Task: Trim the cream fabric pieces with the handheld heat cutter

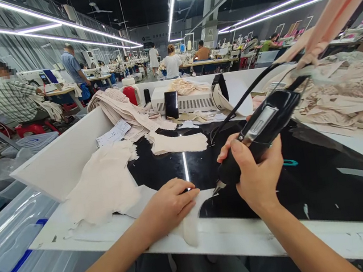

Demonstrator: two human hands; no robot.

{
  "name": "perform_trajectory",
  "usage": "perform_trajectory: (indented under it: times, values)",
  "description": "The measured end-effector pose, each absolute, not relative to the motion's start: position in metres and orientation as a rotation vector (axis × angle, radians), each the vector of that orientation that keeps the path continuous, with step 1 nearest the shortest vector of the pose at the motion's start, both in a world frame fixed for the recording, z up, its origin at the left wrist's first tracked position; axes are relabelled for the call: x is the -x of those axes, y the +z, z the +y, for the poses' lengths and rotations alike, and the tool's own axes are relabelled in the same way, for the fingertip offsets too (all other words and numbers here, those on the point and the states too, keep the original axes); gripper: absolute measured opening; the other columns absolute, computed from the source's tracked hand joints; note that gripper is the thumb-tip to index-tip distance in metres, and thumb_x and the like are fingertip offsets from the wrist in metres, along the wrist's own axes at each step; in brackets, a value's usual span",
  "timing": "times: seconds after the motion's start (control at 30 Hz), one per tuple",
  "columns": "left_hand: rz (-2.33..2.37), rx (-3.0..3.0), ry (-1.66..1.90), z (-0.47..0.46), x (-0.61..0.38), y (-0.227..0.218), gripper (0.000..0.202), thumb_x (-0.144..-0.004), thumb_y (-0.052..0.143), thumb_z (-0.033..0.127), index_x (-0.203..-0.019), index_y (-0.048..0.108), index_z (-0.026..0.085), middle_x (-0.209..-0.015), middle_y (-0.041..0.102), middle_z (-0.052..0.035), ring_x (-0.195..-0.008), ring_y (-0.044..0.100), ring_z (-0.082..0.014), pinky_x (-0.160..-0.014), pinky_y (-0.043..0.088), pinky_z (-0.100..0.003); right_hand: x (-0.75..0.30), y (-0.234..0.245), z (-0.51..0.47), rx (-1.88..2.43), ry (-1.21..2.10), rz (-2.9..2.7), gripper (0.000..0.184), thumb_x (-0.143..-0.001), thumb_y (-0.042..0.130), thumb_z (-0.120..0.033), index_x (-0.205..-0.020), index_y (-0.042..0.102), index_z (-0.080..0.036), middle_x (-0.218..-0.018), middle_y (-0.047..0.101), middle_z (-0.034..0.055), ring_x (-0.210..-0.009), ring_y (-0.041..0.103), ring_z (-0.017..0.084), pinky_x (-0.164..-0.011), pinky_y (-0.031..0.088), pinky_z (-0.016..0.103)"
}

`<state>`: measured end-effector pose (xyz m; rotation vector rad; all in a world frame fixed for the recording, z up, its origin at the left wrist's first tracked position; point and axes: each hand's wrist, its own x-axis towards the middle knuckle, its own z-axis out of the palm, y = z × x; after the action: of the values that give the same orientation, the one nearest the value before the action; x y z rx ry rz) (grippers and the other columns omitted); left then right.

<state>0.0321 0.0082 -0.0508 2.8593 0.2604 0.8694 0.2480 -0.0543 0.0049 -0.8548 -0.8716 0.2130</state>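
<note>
Evidently, right fingers (242,152) are gripping a weighty-looking tool (262,122) by its body, left fingers (184,198) pressing soft-looking cloth (191,228) left of it.

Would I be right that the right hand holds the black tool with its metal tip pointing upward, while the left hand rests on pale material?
Not quite: the head view shows the metal tip pointing down. The right hand does hold the black tool, and the left hand rests on pale material.
</note>
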Motion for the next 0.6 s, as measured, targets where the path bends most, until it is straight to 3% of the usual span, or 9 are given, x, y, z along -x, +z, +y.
perform_trajectory:
  times: [0.13, 0.3, 0.6]
  values:
    - [0.456, -2.911, 0.865, -0.011, -0.026, -0.042, 0.021, -0.121, 0.058, 0.013, -0.126, 0.078, 0.012, -0.123, 0.081, -0.0124, -0.109, 0.078, -0.0257, -0.098, 0.070, -0.039, -0.246, 0.005, -0.058, 0.858, 0.198, -0.864, 0.041, -0.090, 0.099, -0.042, -0.106, 0.063, -0.028, -0.086, 0.076, -0.0074, -0.060, 0.070, 0.015, -0.060, 0.063, 0.031]
    - [0.718, -2.846, 0.568, -0.024, -0.023, -0.046, 0.020, -0.114, 0.062, 0.002, -0.110, 0.074, 0.017, -0.116, 0.078, -0.0077, -0.103, 0.078, -0.0254, -0.090, 0.069, -0.038, -0.243, 0.006, -0.064, 0.888, 0.161, -0.847, 0.043, -0.089, 0.101, -0.042, -0.104, 0.063, -0.028, -0.086, 0.077, -0.0073, -0.059, 0.070, 0.015, -0.059, 0.064, 0.032]
    - [0.782, -2.786, 0.299, -0.001, -0.035, -0.035, 0.031, -0.111, 0.054, -0.005, -0.123, 0.071, 0.019, -0.124, 0.077, -0.0064, -0.114, 0.076, -0.0258, -0.100, 0.066, -0.040, -0.233, 0.005, -0.075, 0.899, 0.145, -0.824, 0.043, -0.087, 0.102, -0.040, -0.105, 0.063, -0.029, -0.084, 0.078, -0.0065, -0.059, 0.071, 0.016, -0.059, 0.064, 0.034]
